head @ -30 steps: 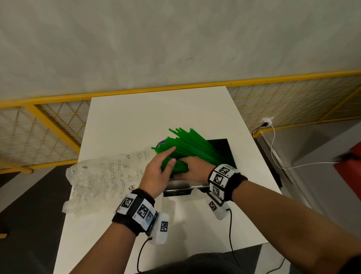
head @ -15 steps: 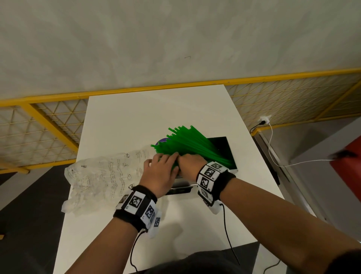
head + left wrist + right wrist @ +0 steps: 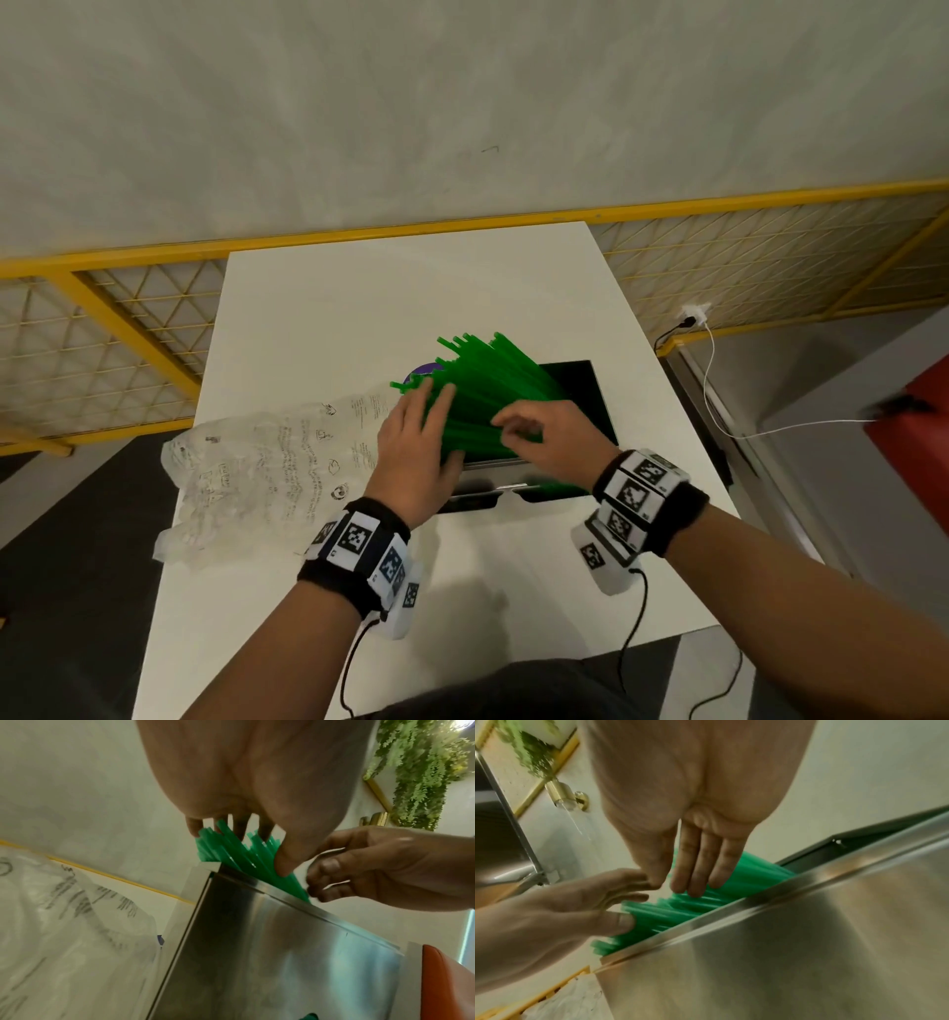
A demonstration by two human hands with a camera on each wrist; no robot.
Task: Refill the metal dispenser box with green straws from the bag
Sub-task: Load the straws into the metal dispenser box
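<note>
A fan of green straws (image 3: 488, 385) sticks up slanting left out of the open metal dispenser box (image 3: 590, 406) on the white table (image 3: 359, 308). My left hand (image 3: 418, 437) lies flat on the left side of the straws (image 3: 231, 850), its fingers straight and spread, the thumb against their near side. My right hand (image 3: 539, 437) rests on the right part of the bundle, fingers nearly straight on the straws (image 3: 680, 912) above the box's steel front wall (image 3: 808, 933). The clear printed bag (image 3: 257, 478) lies crumpled and flat to the left of the box.
A purple object (image 3: 426, 369) peeks out behind the straw tips. A yellow mesh fence (image 3: 102, 349) runs behind and beside the table. A white cable (image 3: 719, 401) and plug hang at the right, near a red object (image 3: 914, 447).
Half a second ago both hands were bunched at the near end of the straws. Now the left hand reaches forward flat over them and the right hand has shifted right.
</note>
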